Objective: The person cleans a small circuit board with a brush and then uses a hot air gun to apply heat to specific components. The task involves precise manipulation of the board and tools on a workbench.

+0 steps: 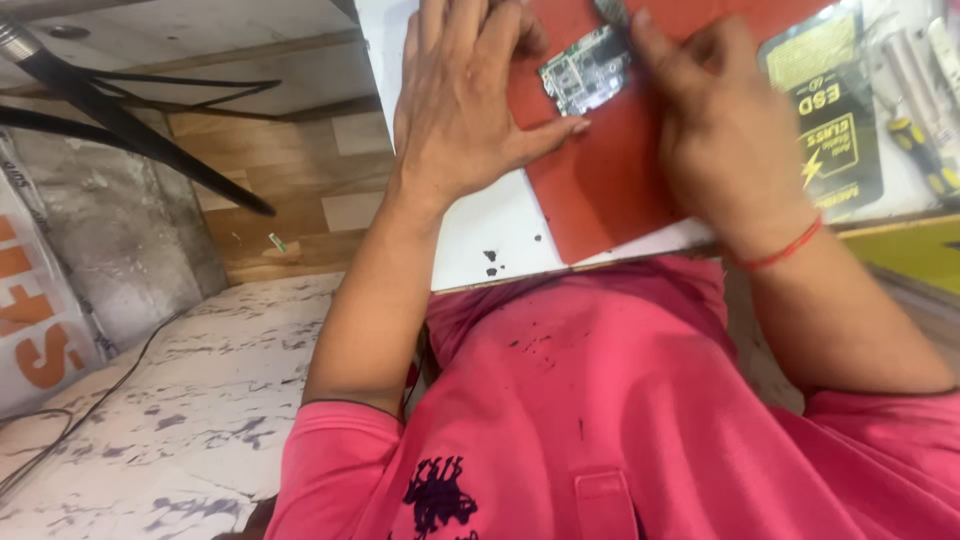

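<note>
A small circuit board (pixel 586 70), rectangular, with silvery metal shields and green patches on its upper face, lies flat on a red mat (pixel 600 190) near the mat's upper edge. The left hand (pixel 465 100) rests palm down just left of the board, its fingers spread over the mat and its thumb stretched out below the board, the tip close to the board's lower edge; its grip is released, pressing flat rather than closed on anything. The right hand (pixel 725 130) lies just right of the board, its fingers curled toward the board's right edge around a thin grey tool (pixel 612 12), of which only a short part shows at the top of the view. A red thread (pixel 785 248) circles the right wrist. The mat lies on a white bench (pixel 480 235). Right of the board, beyond the right hand, a black and yellow packet (pixel 830 120) rests on the bench, with a yellow-handled screwdriver (pixel 925 155) farther right. Below the board, a pink shirt (pixel 620 400) fills the foreground.
</note>
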